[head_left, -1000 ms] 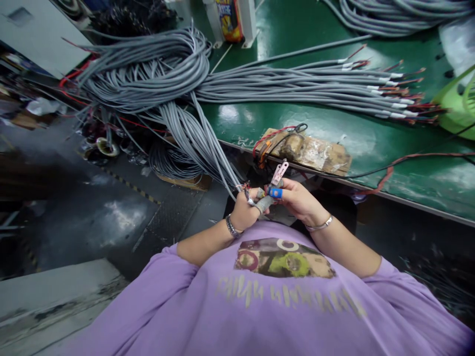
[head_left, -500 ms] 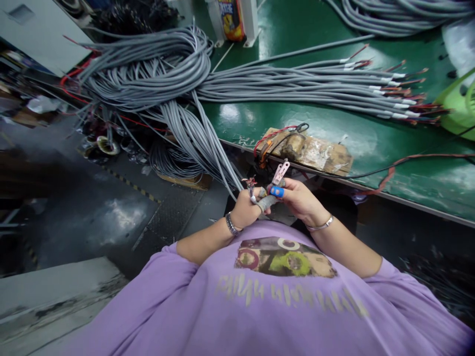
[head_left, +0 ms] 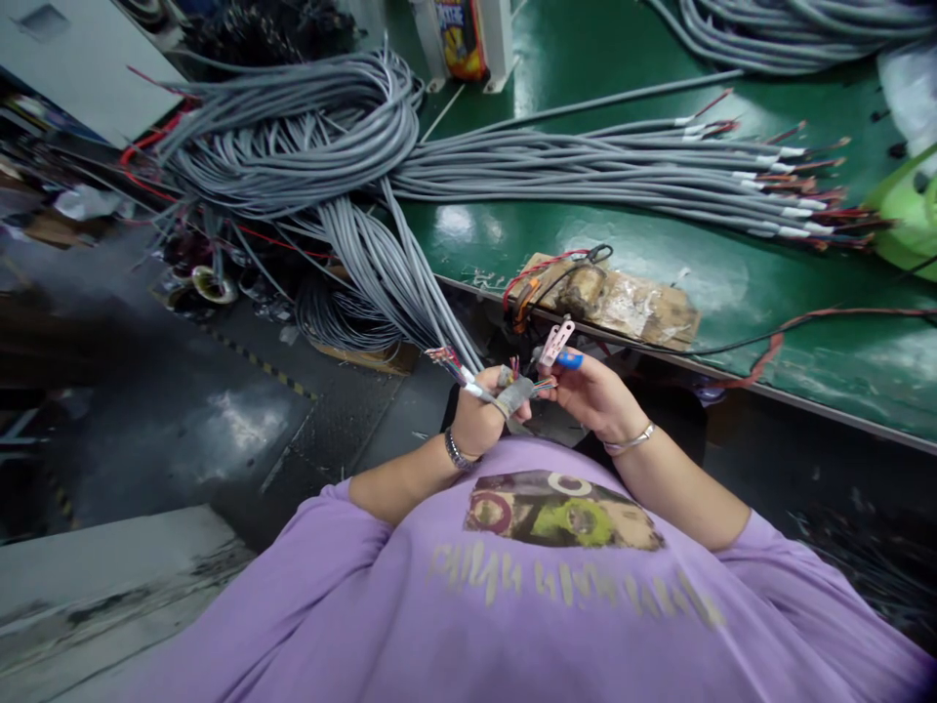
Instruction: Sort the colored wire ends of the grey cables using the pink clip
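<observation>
1. By the purple shirt (head_left: 542,625), the left hand (head_left: 477,422) is closed on a grey cable (head_left: 473,387), whose coloured wires (head_left: 443,357) fan out leftward.
2. Just beside it, the right hand (head_left: 596,395) pinches a pink tool (head_left: 557,344); thin wires (head_left: 543,385) show between both hands.
3. Beyond them, a wooden block (head_left: 670,317) sits at the worktop's (head_left: 797,283) edge.
4. Farther off, more cables (head_left: 586,176) lie across it, a coil (head_left: 293,146) to the hands' left.

Lilac top (head_left: 549,649), multicoloured front print (head_left: 531,508), pale lettering (head_left: 490,576); 1 left-wrist metal link band (head_left: 456,449), 1 right-wrist silver bangle (head_left: 631,441).
</observation>
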`<state>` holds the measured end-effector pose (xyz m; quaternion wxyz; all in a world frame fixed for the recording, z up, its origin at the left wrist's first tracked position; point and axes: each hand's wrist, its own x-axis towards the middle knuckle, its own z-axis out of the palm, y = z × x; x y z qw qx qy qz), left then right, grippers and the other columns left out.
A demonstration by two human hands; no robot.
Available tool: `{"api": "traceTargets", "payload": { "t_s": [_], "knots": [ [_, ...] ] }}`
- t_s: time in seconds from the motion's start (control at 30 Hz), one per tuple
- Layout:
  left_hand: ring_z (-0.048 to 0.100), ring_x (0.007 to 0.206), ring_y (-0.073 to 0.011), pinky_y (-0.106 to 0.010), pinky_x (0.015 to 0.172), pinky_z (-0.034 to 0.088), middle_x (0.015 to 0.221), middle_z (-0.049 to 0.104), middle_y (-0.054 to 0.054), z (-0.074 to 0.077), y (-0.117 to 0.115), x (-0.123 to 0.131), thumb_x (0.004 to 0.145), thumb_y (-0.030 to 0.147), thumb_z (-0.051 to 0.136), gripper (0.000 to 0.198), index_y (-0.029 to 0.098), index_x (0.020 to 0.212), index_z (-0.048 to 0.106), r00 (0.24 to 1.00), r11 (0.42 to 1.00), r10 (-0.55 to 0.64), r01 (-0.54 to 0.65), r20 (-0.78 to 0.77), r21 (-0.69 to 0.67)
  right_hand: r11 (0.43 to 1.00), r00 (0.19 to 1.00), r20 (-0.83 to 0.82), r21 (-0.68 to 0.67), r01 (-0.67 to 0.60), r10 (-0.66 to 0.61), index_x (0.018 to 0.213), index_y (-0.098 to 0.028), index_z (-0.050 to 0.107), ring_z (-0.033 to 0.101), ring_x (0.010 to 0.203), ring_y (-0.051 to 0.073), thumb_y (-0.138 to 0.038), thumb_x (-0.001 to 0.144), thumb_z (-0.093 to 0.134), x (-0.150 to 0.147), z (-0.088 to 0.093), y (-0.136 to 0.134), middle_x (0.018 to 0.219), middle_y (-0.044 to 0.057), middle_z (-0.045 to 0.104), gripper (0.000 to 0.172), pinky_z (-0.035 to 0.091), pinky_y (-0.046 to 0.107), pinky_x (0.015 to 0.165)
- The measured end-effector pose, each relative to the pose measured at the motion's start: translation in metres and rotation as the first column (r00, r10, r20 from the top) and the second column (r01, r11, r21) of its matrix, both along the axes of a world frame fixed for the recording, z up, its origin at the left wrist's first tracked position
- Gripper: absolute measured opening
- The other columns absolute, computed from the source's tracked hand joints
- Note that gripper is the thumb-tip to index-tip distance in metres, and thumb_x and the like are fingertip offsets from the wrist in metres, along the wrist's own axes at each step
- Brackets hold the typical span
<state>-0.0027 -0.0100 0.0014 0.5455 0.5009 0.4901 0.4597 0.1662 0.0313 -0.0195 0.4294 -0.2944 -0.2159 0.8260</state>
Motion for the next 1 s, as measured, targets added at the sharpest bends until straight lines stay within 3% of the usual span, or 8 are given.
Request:
{"api": "traceTargets", "payload": {
  "t_s": [0.13, 0.2, 0.33, 0.6, 1.0],
  "knots": [
    [0.055, 0.047, -0.0093, -0.022, 0.049, 0.047, 0.055, 0.064, -0.001, 0.004, 0.0, 0.006, 0.079, 0.057, 0.068, 0.043, 0.017, 0.066, 0.06, 1.0, 0.999, 0.021, -0.022, 0.012, 0.03, 1.0, 1.0, 0.015, 0.002, 0.01, -0.01, 0.082, -0.019, 0.068, 0.055, 0.057, 0.011, -0.071, 0.074, 0.065, -0.001, 0.006, 0.008, 0.07, 0.001, 0.064, 0.052, 0.052, 0.026, 0.057],
    [0.056, 0.048, -0.0096, -0.022, 0.05, 0.048, 0.056, 0.064, -0.001, 0.008, 0.002, 0.01, 0.079, 0.057, 0.069, 0.043, 0.016, 0.067, 0.061, 1.0, 0.999, 0.008, -0.008, -0.015, 0.037, 0.998, 0.996, 0.075, 0.048, 0.051, -0.055, 0.078, -0.019, 0.066, 0.051, 0.053, 0.01, -0.076, 0.073, 0.062, -0.005, 0.012, 0.011, 0.063, -0.001, 0.059, 0.057, 0.048, 0.024, 0.053],
    [0.056, 0.048, -0.0091, -0.022, 0.05, 0.048, 0.055, 0.063, -0.001, 0.01, 0.006, 0.014, 0.081, 0.055, 0.068, 0.043, 0.016, 0.064, 0.06, 0.999, 0.999, -0.017, 0.019, -0.047, 0.041, 0.989, 0.989, 0.094, 0.099, 0.108, -0.118, 0.077, -0.019, 0.066, 0.051, 0.053, 0.011, -0.071, 0.071, 0.07, -0.011, 0.018, 0.013, 0.058, -0.002, 0.055, 0.053, 0.044, 0.024, 0.049],
    [0.055, 0.047, -0.0091, -0.022, 0.049, 0.047, 0.054, 0.062, -0.001, 0.006, 0.009, 0.016, 0.079, 0.054, 0.069, 0.043, 0.016, 0.063, 0.06, 0.997, 0.998, -0.059, 0.059, -0.059, -0.006, 0.982, 0.983, 0.021, -0.046, 0.184, -0.183, 0.081, -0.019, 0.069, 0.062, 0.068, 0.014, -0.056, 0.067, 0.081, -0.013, 0.013, 0.014, 0.073, 0.0, 0.068, 0.041, 0.05, 0.025, 0.06],
    [0.055, 0.046, -0.0089, -0.021, 0.048, 0.047, 0.054, 0.063, -0.001, 0.006, 0.01, 0.015, 0.079, 0.056, 0.069, 0.044, 0.016, 0.062, 0.059, 0.997, 0.999, -0.048, 0.047, -0.066, -0.019, 0.983, 0.983, 0.016, -0.015, 0.183, -0.183, 0.085, -0.021, 0.069, 0.065, 0.072, 0.015, -0.057, 0.068, 0.08, -0.013, 0.006, 0.014, 0.077, 0.0, 0.071, 0.042, 0.051, 0.028, 0.065]
  ]
}}
